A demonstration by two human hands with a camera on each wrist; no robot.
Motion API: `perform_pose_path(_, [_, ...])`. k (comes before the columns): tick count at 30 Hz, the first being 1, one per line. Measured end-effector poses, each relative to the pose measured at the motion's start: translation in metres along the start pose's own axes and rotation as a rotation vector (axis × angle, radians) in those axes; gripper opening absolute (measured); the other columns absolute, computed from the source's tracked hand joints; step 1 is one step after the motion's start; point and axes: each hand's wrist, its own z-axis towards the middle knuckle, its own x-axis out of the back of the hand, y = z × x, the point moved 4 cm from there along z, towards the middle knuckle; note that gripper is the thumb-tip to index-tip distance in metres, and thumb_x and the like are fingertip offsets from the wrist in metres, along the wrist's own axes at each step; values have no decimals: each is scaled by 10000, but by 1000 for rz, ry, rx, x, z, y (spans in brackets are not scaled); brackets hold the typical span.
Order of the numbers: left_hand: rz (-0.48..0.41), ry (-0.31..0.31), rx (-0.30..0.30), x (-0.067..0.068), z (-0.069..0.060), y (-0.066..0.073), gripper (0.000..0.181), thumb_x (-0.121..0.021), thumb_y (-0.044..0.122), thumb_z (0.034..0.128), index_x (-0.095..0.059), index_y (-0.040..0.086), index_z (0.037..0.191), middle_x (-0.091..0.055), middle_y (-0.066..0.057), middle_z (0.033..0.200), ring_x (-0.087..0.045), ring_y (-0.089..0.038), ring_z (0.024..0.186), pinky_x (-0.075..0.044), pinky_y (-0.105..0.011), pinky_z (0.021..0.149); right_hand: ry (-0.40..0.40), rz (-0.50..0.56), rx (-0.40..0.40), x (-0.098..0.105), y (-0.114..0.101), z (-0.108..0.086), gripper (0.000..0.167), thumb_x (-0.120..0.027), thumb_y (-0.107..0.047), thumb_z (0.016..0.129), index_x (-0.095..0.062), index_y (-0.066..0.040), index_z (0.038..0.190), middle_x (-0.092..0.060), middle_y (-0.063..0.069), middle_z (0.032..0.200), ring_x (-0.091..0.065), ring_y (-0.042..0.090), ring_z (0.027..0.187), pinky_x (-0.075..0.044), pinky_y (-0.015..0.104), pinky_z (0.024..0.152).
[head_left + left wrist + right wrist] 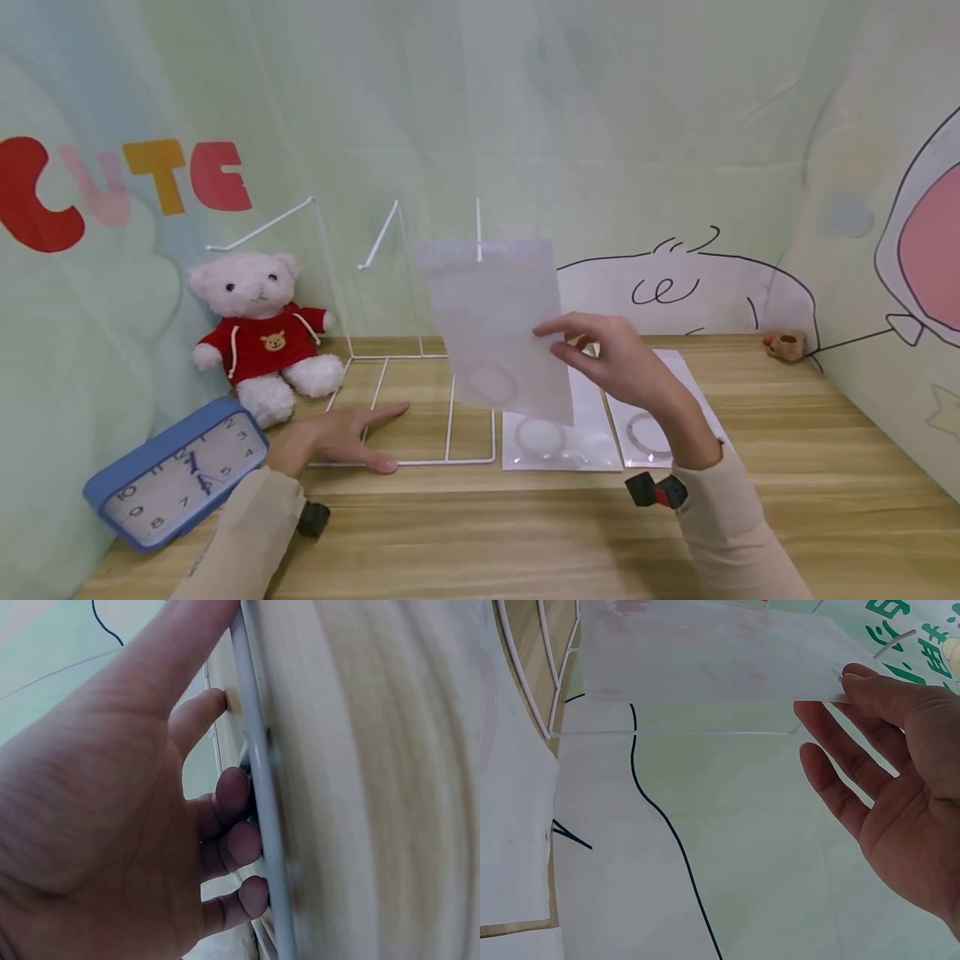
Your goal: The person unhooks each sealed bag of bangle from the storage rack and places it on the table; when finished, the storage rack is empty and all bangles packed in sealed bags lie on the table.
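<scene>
A white wire rack [456, 463] stands on the table, its three hook arms rising at the back. A translucent plastic bag [495, 308] hangs at the right hook [478, 229], whose tip shows in front of its top edge. A faint ring shape shows low in the bag. My right hand [626, 358] pinches the bag's right edge; in the right wrist view the thumb [877, 690] lies against it. My left hand [337, 435] rests on the rack's base at the left, thumb and index finger stretched out, other fingertips [244, 844] against the white wire.
Two more plastic bags [558, 454] [637, 454] with ring shapes lie right of the rack. A white teddy bear [258, 333] in red and a blue clock [180, 471] stand at the left. A small brown object [786, 345] sits back right. Printed cloth hangs behind.
</scene>
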Motion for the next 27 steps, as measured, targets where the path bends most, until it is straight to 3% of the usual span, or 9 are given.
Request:
perform_pose_path(9, [4, -6, 13, -2, 2, -2, 973, -784, 533, 814, -327, 132, 1573, -407, -291, 1504, -380, -500, 1366, -321, -656, 1078, 44, 4, -7, 10, 2, -3, 255, -669, 43, 927, -744, -86, 1134, -736, 14, 1108, -675, 137, 905, -568, 284, 788])
perform_pose_path(21, [-4, -2, 3, -2, 2, -2, 968, -795, 515, 810, -337, 126, 1569, -413, -294, 1498, -383, -497, 1365, -320, -652, 1079, 130, -67, 28, 23, -5, -7, 236, -685, 28, 923, -744, -101, 1111, -742, -3, 1073, -685, 126, 881, -570, 248, 771])
perform_pose_path(27, [1, -3, 8, -3, 2, -3, 969, -793, 519, 811, -332, 136, 1572, -412, -298, 1496, -382, -500, 1365, -320, -657, 1077, 186, -87, 55, 28, -9, -8, 234, -670, 47, 926, -746, -85, 1104, -747, 23, 1067, -685, 145, 857, -572, 229, 696])
